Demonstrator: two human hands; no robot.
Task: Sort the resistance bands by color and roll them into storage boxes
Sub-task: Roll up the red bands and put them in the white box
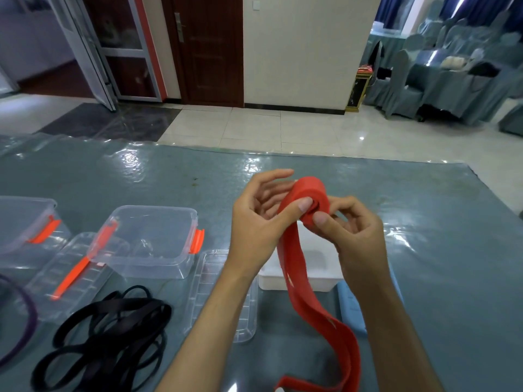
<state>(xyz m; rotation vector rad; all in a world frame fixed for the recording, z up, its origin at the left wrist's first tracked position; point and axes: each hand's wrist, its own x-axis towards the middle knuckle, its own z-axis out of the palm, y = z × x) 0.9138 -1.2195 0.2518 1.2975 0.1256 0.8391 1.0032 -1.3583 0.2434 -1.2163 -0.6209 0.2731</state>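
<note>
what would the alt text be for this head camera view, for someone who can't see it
Two bare hands, the left hand and right hand, roll a red resistance band above a blue-grey table, its loose tail hanging toward the viewer. To the left lie a clear storage box with orange latches and a pile of black bands.

Red band: matt, rubbery, smooth. Black bands: matt rubber. Boxes: clear glossy plastic, orange plastic clips. Surface: glossy wrinkled film over grey-blue cloth. Floor: glossy tile.
</note>
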